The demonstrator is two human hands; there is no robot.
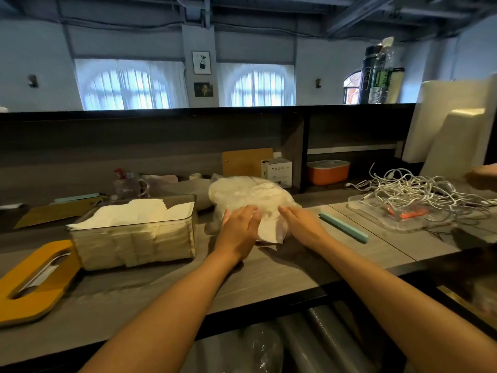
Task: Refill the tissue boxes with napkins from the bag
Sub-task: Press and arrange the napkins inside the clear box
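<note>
A clear plastic bag [250,195] full of white napkins lies on the grey counter in the middle. My left hand [238,232] and my right hand [301,224] rest on its near end, fingers fairly straight, either side of a white napkin [269,231] sticking out of the bag's mouth. To the left stands a clear tissue box [134,246] packed with white napkins that rise above its rim. Its yellow slotted lid [35,281] lies flat at the far left.
A teal strip [344,227] lies right of the bag. Further right, a clear tray holds a tangle of white cables [414,192]. An orange container [328,172], a white carton [277,170] and a glass jar [126,187] stand at the back. The counter's front edge is near me.
</note>
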